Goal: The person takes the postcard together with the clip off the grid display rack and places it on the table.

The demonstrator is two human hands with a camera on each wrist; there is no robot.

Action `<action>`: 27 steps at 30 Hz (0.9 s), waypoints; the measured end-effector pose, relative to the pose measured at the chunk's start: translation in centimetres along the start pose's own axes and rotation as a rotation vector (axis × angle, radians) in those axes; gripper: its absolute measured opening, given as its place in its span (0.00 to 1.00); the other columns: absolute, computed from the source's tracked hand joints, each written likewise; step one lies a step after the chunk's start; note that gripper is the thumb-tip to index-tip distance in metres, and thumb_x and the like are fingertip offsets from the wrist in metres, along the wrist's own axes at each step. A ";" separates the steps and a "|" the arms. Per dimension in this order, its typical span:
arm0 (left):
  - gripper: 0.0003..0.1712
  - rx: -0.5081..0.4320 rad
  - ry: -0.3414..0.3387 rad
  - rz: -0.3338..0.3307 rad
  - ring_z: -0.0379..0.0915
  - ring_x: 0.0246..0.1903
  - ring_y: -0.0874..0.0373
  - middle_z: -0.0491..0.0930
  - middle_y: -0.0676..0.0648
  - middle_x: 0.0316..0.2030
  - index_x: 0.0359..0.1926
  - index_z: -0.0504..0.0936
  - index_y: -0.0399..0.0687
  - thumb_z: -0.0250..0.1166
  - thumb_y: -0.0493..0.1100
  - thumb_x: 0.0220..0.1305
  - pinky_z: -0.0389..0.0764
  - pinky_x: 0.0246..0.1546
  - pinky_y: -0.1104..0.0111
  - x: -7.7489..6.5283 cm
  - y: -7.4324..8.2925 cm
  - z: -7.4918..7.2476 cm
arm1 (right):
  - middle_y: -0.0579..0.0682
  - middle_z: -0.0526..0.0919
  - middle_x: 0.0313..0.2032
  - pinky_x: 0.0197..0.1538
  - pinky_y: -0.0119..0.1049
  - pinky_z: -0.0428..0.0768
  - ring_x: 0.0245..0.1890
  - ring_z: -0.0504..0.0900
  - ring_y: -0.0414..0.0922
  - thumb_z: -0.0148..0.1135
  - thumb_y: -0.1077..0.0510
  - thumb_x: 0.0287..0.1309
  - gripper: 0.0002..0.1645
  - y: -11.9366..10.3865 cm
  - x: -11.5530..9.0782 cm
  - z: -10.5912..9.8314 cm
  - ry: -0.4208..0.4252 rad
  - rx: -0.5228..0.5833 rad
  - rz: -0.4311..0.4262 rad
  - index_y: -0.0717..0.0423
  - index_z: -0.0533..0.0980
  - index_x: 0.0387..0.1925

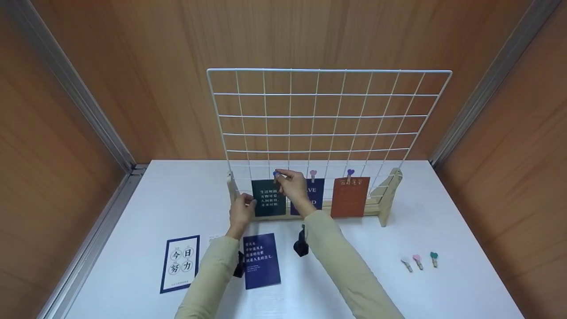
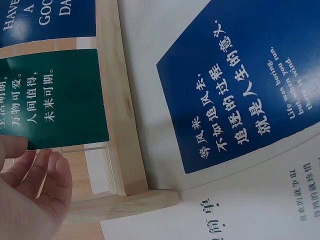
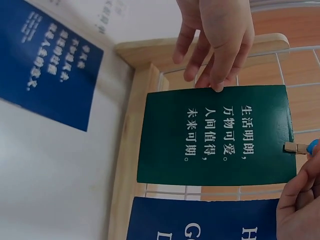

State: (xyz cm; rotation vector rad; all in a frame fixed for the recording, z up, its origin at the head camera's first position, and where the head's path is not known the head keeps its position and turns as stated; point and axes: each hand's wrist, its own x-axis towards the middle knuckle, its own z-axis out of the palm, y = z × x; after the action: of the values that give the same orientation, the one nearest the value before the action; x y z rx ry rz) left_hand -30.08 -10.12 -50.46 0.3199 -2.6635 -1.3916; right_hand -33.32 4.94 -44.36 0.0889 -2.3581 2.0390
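Note:
A dark green card (image 1: 268, 199) with white lettering hangs at the left of the white wire grid (image 1: 328, 116), low on it. My left hand (image 1: 241, 213) holds the card's left edge, thumb on the front and fingers curled behind. At the top edge my right hand (image 1: 294, 188) pinches a small wooden clothespin (image 3: 296, 147) with a blue decoration; its jaws overlap the card's edge. Right beside hangs a dark blue card (image 3: 205, 220), partly hidden by the right hand in the head view. An orange-red card (image 1: 350, 198) hangs farther right under a purple-heart clothespin (image 1: 350, 173).
A wooden stand (image 1: 385, 197) supports the grid. On the white table lie a blue card (image 1: 261, 261), a white card with a blue border (image 1: 180, 263), and, at right, three small clothespins (image 1: 417, 261). Wood panels rise behind and at both sides.

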 end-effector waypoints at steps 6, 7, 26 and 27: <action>0.07 0.008 0.015 0.022 0.73 0.34 0.51 0.76 0.43 0.32 0.36 0.75 0.37 0.55 0.37 0.59 0.72 0.34 0.60 0.1 -0.1 0.0 | 0.62 0.78 0.23 0.14 0.24 0.64 0.09 0.65 0.35 0.55 0.64 0.55 0.12 0.0 0.1 0.0 0.022 -0.020 -0.001 0.61 0.78 0.42; 0.07 0.010 0.017 0.022 0.73 0.34 0.51 0.76 0.43 0.32 0.36 0.75 0.37 0.55 0.37 0.59 0.72 0.34 0.60 0.1 -0.1 0.0 | 0.62 0.78 0.23 0.14 0.24 0.64 0.09 0.65 0.35 0.56 0.64 0.55 0.12 0.0 0.1 0.0 0.023 -0.021 -0.002 0.61 0.78 0.42; 0.04 0.038 0.030 0.095 0.73 0.30 0.52 0.77 0.45 0.29 0.33 0.77 0.39 0.57 0.37 0.59 0.73 0.29 0.60 -0.3 -0.2 -0.4 | 0.56 0.77 0.17 0.14 0.26 0.63 0.09 0.66 0.36 0.59 0.63 0.52 0.09 0.6 0.4 0.5 0.129 -0.137 -0.094 0.59 0.80 0.36; 0.04 0.037 0.025 0.094 0.73 0.30 0.52 0.77 0.45 0.29 0.33 0.77 0.39 0.57 0.37 0.59 0.73 0.29 0.60 -0.3 -0.3 -0.4 | 0.55 0.76 0.16 0.14 0.26 0.63 0.09 0.66 0.36 0.59 0.63 0.52 0.09 0.6 0.4 0.6 0.135 -0.141 -0.100 0.59 0.81 0.35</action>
State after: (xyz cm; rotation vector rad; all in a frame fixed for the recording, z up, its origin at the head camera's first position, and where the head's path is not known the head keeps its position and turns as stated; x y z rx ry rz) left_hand -29.66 -10.55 -50.46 0.2116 -2.6498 -1.3046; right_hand -33.75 4.46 -45.00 0.0626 -2.3553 1.7706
